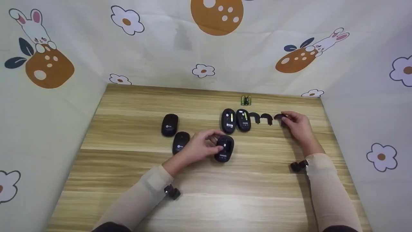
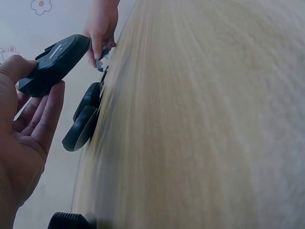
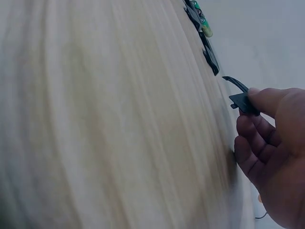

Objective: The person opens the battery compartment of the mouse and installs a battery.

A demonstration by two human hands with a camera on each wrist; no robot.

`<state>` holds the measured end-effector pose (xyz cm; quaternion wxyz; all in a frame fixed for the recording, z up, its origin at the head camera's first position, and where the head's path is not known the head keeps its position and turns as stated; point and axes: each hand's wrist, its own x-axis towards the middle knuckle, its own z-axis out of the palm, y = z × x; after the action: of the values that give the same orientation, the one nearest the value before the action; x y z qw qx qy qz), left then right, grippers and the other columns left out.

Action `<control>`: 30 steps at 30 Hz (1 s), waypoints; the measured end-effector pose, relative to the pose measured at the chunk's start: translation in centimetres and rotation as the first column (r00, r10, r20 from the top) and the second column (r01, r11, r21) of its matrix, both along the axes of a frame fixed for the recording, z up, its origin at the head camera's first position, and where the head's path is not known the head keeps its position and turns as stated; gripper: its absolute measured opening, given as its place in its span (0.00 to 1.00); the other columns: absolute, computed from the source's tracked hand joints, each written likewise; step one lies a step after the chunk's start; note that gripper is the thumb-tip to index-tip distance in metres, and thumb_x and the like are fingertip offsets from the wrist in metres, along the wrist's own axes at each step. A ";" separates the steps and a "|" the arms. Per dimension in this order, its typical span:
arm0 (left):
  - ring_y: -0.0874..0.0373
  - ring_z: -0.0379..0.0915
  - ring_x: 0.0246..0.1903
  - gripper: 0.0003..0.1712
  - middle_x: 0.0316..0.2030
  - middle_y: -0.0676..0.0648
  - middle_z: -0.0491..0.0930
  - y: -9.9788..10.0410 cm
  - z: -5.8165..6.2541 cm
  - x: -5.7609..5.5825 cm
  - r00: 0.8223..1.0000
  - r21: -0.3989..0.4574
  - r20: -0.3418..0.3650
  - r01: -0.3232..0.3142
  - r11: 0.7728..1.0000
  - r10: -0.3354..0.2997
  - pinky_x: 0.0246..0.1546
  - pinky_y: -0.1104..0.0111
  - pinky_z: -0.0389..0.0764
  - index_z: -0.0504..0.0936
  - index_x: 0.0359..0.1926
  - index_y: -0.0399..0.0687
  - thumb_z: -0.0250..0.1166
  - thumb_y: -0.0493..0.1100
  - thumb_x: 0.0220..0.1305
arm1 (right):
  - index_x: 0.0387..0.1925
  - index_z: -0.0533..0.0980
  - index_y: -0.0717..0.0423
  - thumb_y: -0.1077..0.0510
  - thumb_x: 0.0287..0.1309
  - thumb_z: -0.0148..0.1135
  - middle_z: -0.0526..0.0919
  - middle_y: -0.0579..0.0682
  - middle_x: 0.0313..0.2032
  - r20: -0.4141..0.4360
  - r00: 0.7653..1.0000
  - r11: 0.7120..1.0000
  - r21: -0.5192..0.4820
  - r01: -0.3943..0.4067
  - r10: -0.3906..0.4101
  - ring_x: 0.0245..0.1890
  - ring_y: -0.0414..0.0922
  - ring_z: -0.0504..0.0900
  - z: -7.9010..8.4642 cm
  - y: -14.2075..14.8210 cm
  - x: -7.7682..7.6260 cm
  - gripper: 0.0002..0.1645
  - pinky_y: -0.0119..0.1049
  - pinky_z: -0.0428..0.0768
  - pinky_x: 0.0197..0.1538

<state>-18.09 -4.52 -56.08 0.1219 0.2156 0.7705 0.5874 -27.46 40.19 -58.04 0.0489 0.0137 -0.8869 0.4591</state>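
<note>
Centre: our left hand (image 1: 200, 147) grips one black oval mouse (image 1: 226, 149); right: our right hand (image 1: 298, 126) pinches, ideally lightly, one black plastic cover (image 3: 244, 102).

No wording is legible: small white logos (image 1: 168, 126) on 2 upright mice (image 1: 170, 121) and labels (image 1: 222, 156) on 3 upturned mice (image 1: 227, 149) blur.

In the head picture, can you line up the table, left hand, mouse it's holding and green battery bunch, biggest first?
Largest to smallest:
1. Table
2. Left hand
3. Mouse it holds
4. Green battery bunch
</note>
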 end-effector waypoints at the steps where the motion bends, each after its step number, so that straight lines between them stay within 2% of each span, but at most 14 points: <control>1: 0.55 0.83 0.47 0.27 0.49 0.54 0.87 0.0 0.0 0.0 1.000 -0.001 0.001 0.000 1.000 0.000 0.53 0.57 0.87 0.87 0.65 0.53 0.80 0.37 0.66 | 0.62 0.85 0.68 0.64 0.76 0.69 0.86 0.66 0.43 0.005 1.000 1.000 0.010 -0.006 0.006 0.37 0.35 0.78 0.0 0.1 0.0 0.18 0.20 0.76 0.40; 7: 0.55 0.83 0.47 0.27 0.49 0.53 0.88 0.0 0.0 0.1 1.000 0.000 0.014 -0.004 1.000 0.004 0.54 0.57 0.87 0.87 0.65 0.52 0.80 0.37 0.66 | 0.64 0.84 0.66 0.64 0.77 0.67 0.87 0.63 0.44 0.044 0.999 0.996 0.088 -0.016 0.012 0.39 0.38 0.81 0.0 0.0 -0.2 0.19 0.21 0.77 0.42; 13: 0.55 0.83 0.47 0.27 0.49 0.54 0.88 0.0 0.0 0.2 1.000 0.001 0.010 -0.006 1.000 0.006 0.54 0.56 0.87 0.87 0.65 0.53 0.80 0.37 0.66 | 0.65 0.83 0.67 0.63 0.79 0.66 0.87 0.66 0.51 0.056 0.998 0.990 0.141 -0.021 0.013 0.45 0.44 0.80 0.1 -0.1 -0.3 0.20 0.21 0.75 0.47; 19: 0.56 0.84 0.46 0.26 0.47 0.55 0.88 0.0 -0.1 0.1 1.000 -0.006 0.006 -0.010 1.000 0.010 0.54 0.55 0.87 0.87 0.64 0.55 0.80 0.38 0.66 | 0.64 0.83 0.68 0.63 0.79 0.65 0.84 0.67 0.50 0.030 0.999 0.975 0.221 -0.030 0.024 0.45 0.50 0.79 0.1 -0.2 -0.3 0.19 0.32 0.74 0.49; 23: 0.56 0.84 0.46 0.26 0.48 0.55 0.88 0.0 0.0 0.2 1.000 -0.008 0.005 -0.012 1.000 0.012 0.54 0.53 0.87 0.88 0.64 0.57 0.80 0.38 0.66 | 0.63 0.83 0.69 0.64 0.79 0.65 0.82 0.67 0.51 0.033 0.999 0.971 0.232 -0.049 0.042 0.47 0.53 0.77 0.2 -0.3 -0.4 0.18 0.40 0.73 0.51; 30: 0.56 0.84 0.46 0.27 0.48 0.56 0.88 0.0 -0.1 0.2 1.000 -0.005 0.008 -0.009 1.000 0.009 0.55 0.54 0.86 0.88 0.64 0.57 0.80 0.38 0.65 | 0.64 0.82 0.70 0.66 0.78 0.64 0.79 0.66 0.49 0.041 0.998 0.967 0.247 -0.055 0.046 0.46 0.54 0.76 0.0 -0.4 -0.6 0.18 0.42 0.74 0.52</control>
<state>-17.93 -4.55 -56.15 0.1228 0.2096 0.7723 0.5870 -28.05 39.79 -58.03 0.0194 0.0341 -0.9374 0.3460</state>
